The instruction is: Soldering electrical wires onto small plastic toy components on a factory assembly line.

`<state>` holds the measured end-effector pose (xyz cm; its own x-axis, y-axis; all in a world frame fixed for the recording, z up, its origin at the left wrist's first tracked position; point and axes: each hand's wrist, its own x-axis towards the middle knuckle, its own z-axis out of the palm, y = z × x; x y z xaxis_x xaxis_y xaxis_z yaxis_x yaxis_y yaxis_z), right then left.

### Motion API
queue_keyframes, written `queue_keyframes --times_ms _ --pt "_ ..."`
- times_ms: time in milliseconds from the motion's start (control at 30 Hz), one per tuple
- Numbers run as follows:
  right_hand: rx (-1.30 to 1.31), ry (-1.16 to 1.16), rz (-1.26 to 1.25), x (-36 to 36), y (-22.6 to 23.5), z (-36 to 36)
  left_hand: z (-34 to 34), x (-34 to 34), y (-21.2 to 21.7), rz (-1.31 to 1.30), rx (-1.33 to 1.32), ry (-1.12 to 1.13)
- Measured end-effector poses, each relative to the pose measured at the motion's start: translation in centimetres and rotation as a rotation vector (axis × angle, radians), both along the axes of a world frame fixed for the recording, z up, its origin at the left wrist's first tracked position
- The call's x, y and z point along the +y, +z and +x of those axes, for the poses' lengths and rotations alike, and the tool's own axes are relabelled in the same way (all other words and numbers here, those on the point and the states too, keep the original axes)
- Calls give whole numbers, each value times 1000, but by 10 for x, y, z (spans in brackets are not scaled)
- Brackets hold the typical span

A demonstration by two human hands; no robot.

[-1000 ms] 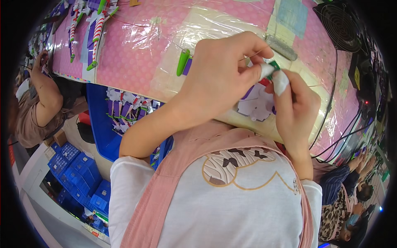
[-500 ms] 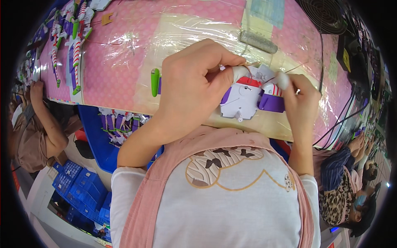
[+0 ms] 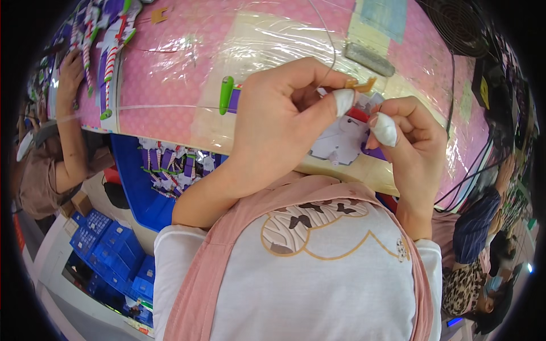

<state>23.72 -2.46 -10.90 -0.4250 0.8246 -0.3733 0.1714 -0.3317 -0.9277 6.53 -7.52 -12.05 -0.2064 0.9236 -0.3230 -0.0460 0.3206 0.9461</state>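
Observation:
My left hand [image 3: 278,116] is closed in a pinch, its thumb wrapped in white. A small tan notched piece [image 3: 362,85] sticks out at its fingertips. A thin grey wire [image 3: 331,40] curves down toward these fingers. Just to the right, my right hand [image 3: 418,136] is also pinched, its thumb wrapped in white too; what its fingers hold is hidden. Between and under both hands lies a white plastic toy body [image 3: 335,142] with red and purple parts, partly covered. A green toy piece [image 3: 226,95] with a purple part beside it lies left of my left hand.
Striped-leg toy figures [image 3: 111,62] lie at the table's far left, where another person's hand [image 3: 71,71] reaches. A blue bin [image 3: 133,187] with more toy parts stands below the table edge. A grey bar [image 3: 369,58], a fan [image 3: 455,25] and black cables [image 3: 463,182] are at the right.
The tan piece shows more clearly at my left fingertips. My right hand's fingers have curled in closer to the left. At far left, the other person's hand has moved up to the toy figures.

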Motion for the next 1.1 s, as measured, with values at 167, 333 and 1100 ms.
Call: queue_keyframes --times_ms 167,333,1100 --pt "-77 -13 98 0 -4 -7 0 -1 -3 25 -22 2" --pt "-44 -47 120 0 -8 -14 0 0 -4 29 -4 3" --pt "47 -45 9 2 -5 -16 1 -5 -1 60 31 -6"
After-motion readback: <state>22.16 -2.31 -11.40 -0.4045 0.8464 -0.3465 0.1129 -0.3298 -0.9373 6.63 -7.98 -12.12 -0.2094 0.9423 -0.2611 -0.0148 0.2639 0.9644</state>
